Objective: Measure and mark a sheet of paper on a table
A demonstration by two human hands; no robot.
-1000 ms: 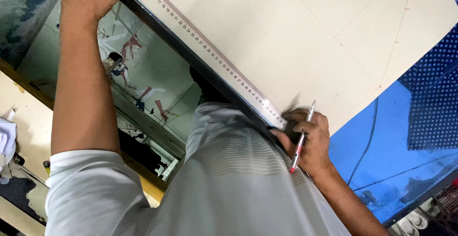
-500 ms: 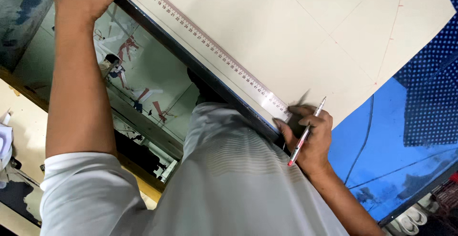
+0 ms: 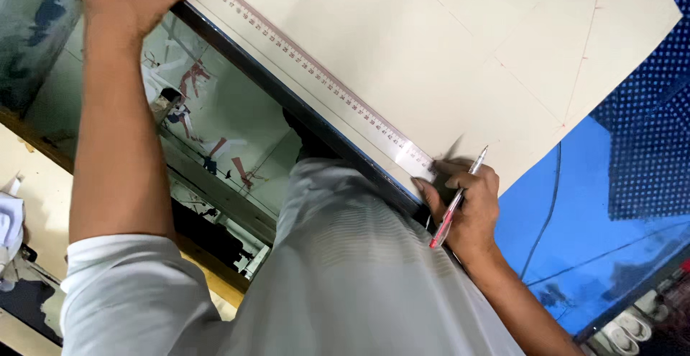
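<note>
Large cream paper sheet (image 3: 445,47) spread flat over blue tabletop (image 3: 575,212), faint lines ruled across it. Long clear plastic ruler (image 3: 316,75) laid along sheet's near edge. Left hand (image 3: 126,0) spread, pressing ruler's far end, likely to stop slipping. Right hand (image 3: 463,201) at ruler's near end, fingers closed around 1 red-and-clear pen (image 3: 456,198). Pen tip's contact unclear; left hand partly cropped.

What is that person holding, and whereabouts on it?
The right hand holds a red pen around its middle. The left hand holds nothing; it presses down the far end of the long ruler.
</note>
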